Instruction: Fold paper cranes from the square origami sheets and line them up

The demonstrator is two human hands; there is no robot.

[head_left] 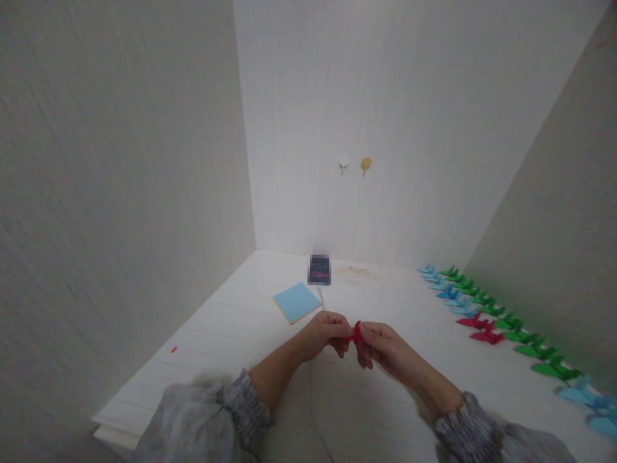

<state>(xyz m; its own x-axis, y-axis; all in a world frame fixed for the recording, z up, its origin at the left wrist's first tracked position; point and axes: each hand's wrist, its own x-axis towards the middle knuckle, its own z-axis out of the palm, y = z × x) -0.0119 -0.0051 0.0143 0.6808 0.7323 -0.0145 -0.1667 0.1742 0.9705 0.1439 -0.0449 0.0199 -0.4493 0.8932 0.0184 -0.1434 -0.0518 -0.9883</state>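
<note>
Both my hands meet above the middle of the white table. My left hand and my right hand each pinch a small folded red paper piece between their fingertips. A ring shows on a finger of my left hand. Most of the red paper is hidden by my fingers. Just beyond my left hand lies a square stack of blue paper flat on the table.
A phone stands against the back wall with a white cable running toward me. Rows of folded paper figures, blue, green and red, line the right wall. A red scrap lies at left. Two hooks hang on the wall.
</note>
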